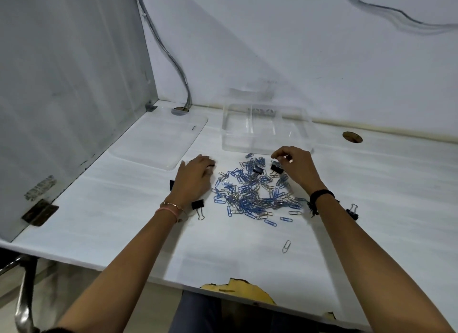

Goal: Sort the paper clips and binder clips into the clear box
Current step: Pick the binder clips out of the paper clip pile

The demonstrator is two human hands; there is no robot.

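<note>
The clear box looked like glossy transparent plastic, the paper clips were thin wire, some blue-coated and some bare silvery metal, and the white desk was smooth and matt.

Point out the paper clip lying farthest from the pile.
The lone silver paper clip, lying by itself on the table nearest the front edge. The other stray ones are blue and lie just beside the pile.

binder clip half hidden behind left wrist, box contents indistinct
</note>
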